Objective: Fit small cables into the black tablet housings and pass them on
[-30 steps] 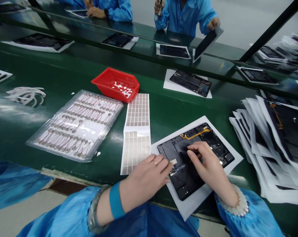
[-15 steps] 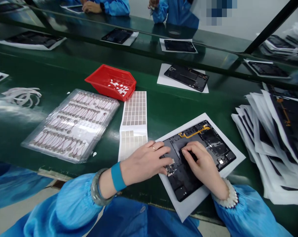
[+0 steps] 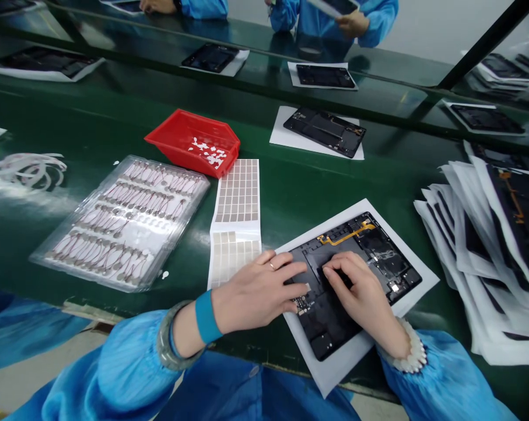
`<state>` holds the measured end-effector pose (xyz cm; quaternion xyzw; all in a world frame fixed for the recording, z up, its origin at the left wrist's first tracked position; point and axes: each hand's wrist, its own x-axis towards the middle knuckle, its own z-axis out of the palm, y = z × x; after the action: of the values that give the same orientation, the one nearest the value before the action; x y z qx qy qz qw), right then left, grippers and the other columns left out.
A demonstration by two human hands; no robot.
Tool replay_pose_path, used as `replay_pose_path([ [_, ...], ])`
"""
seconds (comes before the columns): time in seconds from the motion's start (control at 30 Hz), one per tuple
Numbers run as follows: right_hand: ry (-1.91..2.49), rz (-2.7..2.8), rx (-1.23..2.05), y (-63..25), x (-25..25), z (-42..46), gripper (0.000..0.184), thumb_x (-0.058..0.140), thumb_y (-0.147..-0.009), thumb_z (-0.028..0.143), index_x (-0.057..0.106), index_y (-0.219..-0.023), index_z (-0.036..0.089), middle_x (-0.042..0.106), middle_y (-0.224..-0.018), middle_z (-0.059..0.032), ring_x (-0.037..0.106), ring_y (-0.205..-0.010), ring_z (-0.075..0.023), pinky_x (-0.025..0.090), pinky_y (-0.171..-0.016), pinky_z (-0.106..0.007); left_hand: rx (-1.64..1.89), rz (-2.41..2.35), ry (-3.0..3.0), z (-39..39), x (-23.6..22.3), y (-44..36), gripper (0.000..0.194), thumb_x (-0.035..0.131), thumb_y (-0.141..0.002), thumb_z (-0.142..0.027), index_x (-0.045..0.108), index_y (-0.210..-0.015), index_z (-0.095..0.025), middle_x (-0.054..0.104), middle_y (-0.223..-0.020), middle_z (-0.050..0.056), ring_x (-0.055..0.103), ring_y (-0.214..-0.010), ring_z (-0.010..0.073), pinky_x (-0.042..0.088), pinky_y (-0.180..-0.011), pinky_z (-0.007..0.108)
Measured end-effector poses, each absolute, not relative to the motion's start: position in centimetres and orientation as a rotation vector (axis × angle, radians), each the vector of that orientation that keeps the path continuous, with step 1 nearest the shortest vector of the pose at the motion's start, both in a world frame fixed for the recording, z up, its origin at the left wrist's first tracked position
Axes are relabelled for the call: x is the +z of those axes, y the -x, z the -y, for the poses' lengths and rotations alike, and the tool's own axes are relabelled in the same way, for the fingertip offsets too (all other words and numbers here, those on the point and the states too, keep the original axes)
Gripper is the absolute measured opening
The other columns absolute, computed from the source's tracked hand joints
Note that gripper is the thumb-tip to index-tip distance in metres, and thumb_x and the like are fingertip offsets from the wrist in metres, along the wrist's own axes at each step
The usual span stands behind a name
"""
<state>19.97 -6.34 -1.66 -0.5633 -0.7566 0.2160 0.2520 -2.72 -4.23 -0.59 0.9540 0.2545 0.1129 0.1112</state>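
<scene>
A black tablet housing (image 3: 329, 327) lies at a slant on a white sheet (image 3: 415, 287) in front of me, with an orange flex cable (image 3: 345, 234) along its far edge. My left hand (image 3: 258, 286) rests on the housing's left edge, fingers stretched out and apart, beside a small circuit board (image 3: 303, 303). Over the middle of the housing, my right hand (image 3: 356, 286) has thumb and forefinger pinched together. Whatever the pinch holds, if anything, is too small to make out. Left of the housing lies a sheet of grey square stickers (image 3: 238, 196), partly behind my left hand.
A clear tray (image 3: 119, 225) of small wired discs lies at left. Behind it stands a red bin (image 3: 180, 137) with white bits inside. Another housing (image 3: 328, 131) lies farther back. Stacked housings between white sheets (image 3: 466, 263) stand at right. Co-workers (image 3: 334, 23) sit across the bench.
The camera view has shifted slightly. Both my hands keep nearly the same place on the housing. Across the bench, a co-worker's hand holding a tablet part on a sheet has come into clearer view.
</scene>
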Motion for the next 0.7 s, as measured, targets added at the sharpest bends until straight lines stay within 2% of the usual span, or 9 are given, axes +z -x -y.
replay_pose_path([
  [0.27, 1.53, 2.073, 0.59, -20.0, -1.8, 6.3, 0.018, 0.046, -0.093, 0.029, 0.059, -0.083, 0.021, 0.061, -0.088, -0.0063, 0.057, -0.087, -0.02, 0.046, -0.079, -0.035, 0.316, -0.796, -2.836, 3.8, -0.2, 2.8, 0.026, 0.063, -0.085, -0.044, 0.06, -0.097, -0.022, 0.057, -0.117, 0.003, 0.046, -0.105, 0.0235, 0.032, -0.084, 0.036],
  [0.37, 1.528, 2.07, 0.592, -20.0, -1.8, 6.3, 0.017, 0.047, -0.093, 0.029, 0.058, -0.083, 0.022, 0.06, -0.088, -0.0063, 0.057, -0.087, -0.0203, 0.046, -0.079, -0.036, 0.334, -0.852, -2.814, 3.9, -0.3, 2.9, 0.034, 0.062, -0.083, -0.051, 0.059, -0.096, -0.019, 0.057, -0.117, 0.006, 0.046, -0.106, 0.0255, 0.033, -0.084, 0.037],
  [0.43, 1.524, 2.07, 0.59, -20.0, -1.8, 6.4, 0.016, 0.047, -0.093, 0.028, 0.057, -0.082, 0.022, 0.06, -0.088, -0.0061, 0.057, -0.087, -0.0205, 0.046, -0.079, -0.035, 0.365, -0.843, -2.809, 4.1, -0.5, 2.9, 0.033, 0.061, -0.085, -0.049, 0.058, -0.099, -0.02, 0.057, -0.118, 0.006, 0.047, -0.107, 0.0254, 0.032, -0.086, 0.037],
  [0.53, 1.509, 2.077, 0.593, -20.1, -1.9, 6.4, 0.016, 0.047, -0.092, 0.028, 0.057, -0.081, 0.022, 0.06, -0.088, -0.0057, 0.057, -0.088, -0.0204, 0.046, -0.079, -0.035, 0.378, -0.755, -2.808, 4.5, -0.8, 3.0, 0.019, 0.057, -0.09, -0.037, 0.058, -0.106, -0.026, 0.056, -0.118, 0.002, 0.048, -0.106, 0.023, 0.033, -0.085, 0.036],
  [0.7, 1.513, 2.073, 0.564, -20.5, -2.7, 6.2, 0.018, 0.049, -0.092, 0.034, 0.059, -0.084, 0.022, 0.062, -0.089, -0.0063, 0.058, -0.089, -0.0217, 0.046, -0.081, -0.036, 0.395, -0.813, -2.819, 4.9, -1.8, 3.0, 0.034, 0.05, -0.093, -0.045, 0.054, -0.12, -0.025, 0.055, -0.123, 0.003, 0.048, -0.108, 0.0235, 0.035, -0.084, 0.037],
])
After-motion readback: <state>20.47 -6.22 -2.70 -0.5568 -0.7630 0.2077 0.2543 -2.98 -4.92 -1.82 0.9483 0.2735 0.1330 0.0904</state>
